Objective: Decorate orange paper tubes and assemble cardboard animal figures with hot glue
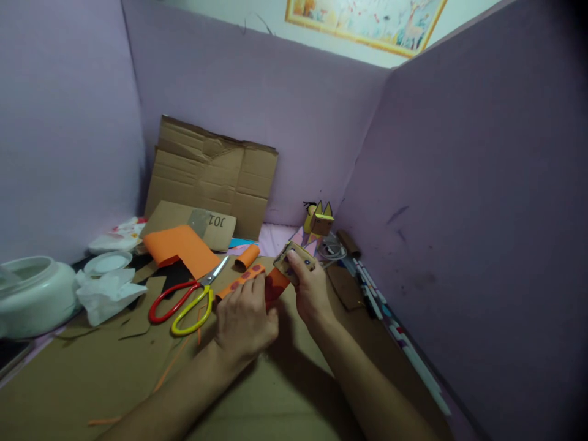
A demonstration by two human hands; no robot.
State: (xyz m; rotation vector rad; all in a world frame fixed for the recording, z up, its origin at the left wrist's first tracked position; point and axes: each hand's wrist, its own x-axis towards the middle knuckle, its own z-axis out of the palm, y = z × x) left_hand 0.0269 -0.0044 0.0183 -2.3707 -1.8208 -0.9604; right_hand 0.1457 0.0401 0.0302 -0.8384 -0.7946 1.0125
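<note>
One white pot (pixel 39 300): far left, near crumpled tissue (pixel 108 297).
Scissors (pixel 206 285): lying on a cardboard sheet (pixel 96 380), red and yellow handles nearer the person.
Left hand (pixel 245 315): grasping an orange paper piece (pixel 277 285), close to a spotted orange strip (pixel 248 275); contact with the strip cannot be told.
Right hand (pixel 315 300): pinching a small cardboard block (pixel 283 260), thumb on top, at the orange paper piece's far end.
Eared figure (pixel 323 222): behind the right hand.

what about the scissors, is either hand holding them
No, the scissors with the red and yellow handles lie beside the left hand, while the right hand grips a small cardboard piece.
</note>
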